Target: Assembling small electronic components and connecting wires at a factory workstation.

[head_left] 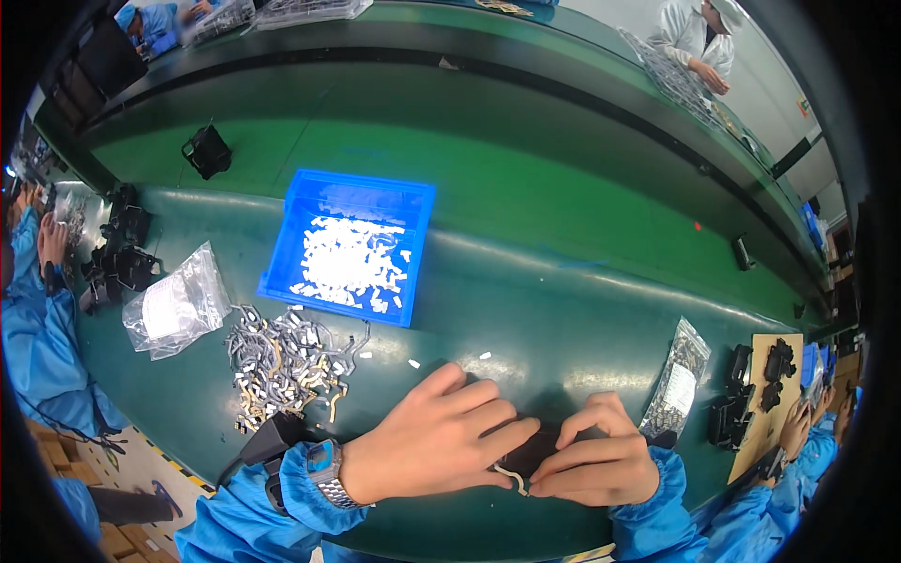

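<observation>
A long dark-green work table (526, 319) crosses the frame. On it, above the centre, stands a blue rectangular plastic tray (366, 195) with many small white pieces (347, 263) inside. The left hand (441, 436), at the lower centre, lies palm down, with its fingers bent and pointing to the right; whether its fingertips pinch something, I cannot tell. The smaller-looking right hand (605, 464), just beside it, bends its fingers toward the left, and its thumb and finger press together on the cable end. At the lower left lies a tangled heap of grey and cream cables (282, 361). The short cream-coloured cable (511, 477) is between the two hands, at the lower centre; it is thin, slightly curved, with a darker lower end.
</observation>
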